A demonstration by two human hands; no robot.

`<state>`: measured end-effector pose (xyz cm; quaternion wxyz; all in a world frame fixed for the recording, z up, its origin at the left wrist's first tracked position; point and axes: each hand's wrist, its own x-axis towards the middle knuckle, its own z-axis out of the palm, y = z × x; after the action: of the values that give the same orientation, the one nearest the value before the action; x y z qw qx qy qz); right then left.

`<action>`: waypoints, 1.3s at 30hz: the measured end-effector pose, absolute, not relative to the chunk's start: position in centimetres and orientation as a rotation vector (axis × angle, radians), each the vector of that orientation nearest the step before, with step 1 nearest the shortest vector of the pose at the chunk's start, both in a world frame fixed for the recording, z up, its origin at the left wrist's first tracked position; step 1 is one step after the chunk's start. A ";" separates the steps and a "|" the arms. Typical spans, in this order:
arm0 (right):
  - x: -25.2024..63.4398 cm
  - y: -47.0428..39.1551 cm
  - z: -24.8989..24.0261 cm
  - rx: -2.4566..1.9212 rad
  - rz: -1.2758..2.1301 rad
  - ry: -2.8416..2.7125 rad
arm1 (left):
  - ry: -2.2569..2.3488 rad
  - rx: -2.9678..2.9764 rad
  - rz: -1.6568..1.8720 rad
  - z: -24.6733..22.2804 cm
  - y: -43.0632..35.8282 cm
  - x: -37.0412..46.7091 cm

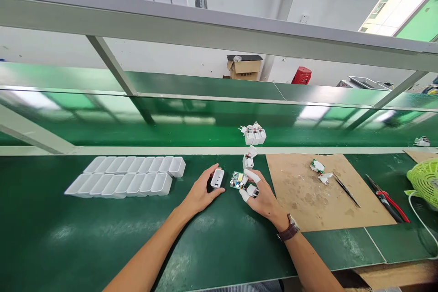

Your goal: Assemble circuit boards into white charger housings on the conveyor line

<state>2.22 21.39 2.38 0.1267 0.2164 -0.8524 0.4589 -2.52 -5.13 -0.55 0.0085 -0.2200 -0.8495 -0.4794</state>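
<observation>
Head view: the left hand (pixel 201 191) curls loosely around a white charger housing (pixel 217 178) standing on the green bench (pixel 102 237) near its middle, while the right hand (pixel 262 198), fingertips capped in white cots, pinches a small circuit board (pixel 237 179) just beside it; another open housing (pixel 248 159) stands just beyond; toward the bench's left end lie two rows of empty white shells (pixel 126 177); a cardboard sheet (pixel 325 200) lies to the right.

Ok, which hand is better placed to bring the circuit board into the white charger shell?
Right. The right hand already grips the circuit board beside the white charger shell, while the left hand is occupied steadying that shell on the table.
</observation>
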 end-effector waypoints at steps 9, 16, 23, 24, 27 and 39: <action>3.2 18.9 4.0 0.843 1.166 -2.251 | -2.408 -0.951 -1.192 0.0 -4.0 -1.8; 3.3 18.7 3.5 0.844 1.206 -2.296 | -2.415 -0.983 -1.143 0.0 -4.0 -1.8; 3.3 18.8 3.6 0.857 1.187 -2.308 | -2.428 -1.018 -1.079 -0.2 -4.2 -1.8; 3.3 18.8 3.6 0.858 1.192 -2.312 | -2.420 -1.028 -1.068 -0.1 -4.2 -1.8; 3.4 18.9 3.8 0.863 1.204 -2.315 | -2.412 -1.044 -1.043 0.2 -4.1 -1.7; 3.3 18.8 4.0 0.885 1.150 -2.293 | -2.408 -1.078 -1.044 0.4 -3.9 -1.6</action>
<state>3.33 18.76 3.98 0.2122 0.3188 -0.8258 0.4141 -1.58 -3.90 0.35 0.1515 -0.3754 -0.8390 -0.3637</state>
